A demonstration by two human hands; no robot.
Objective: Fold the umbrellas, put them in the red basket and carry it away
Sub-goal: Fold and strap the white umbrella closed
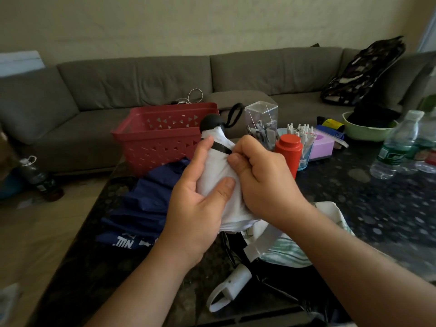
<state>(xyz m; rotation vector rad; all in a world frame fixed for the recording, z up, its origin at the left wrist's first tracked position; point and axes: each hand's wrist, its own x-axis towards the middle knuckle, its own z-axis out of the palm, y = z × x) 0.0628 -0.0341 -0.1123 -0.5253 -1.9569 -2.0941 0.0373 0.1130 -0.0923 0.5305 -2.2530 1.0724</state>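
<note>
We see the left hand (200, 204) in a closed grip around a folded white umbrella (218, 175), just in front of the red basket (160, 135); the right hand (262, 178) pinches its black strap (223, 148).

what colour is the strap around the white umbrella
Black, a thin strap across the white umbrella; seen in the head view.

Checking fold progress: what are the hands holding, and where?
Both hands grip the white umbrella: left hand around its folded canopy, right hand pinching the black strap.
</note>
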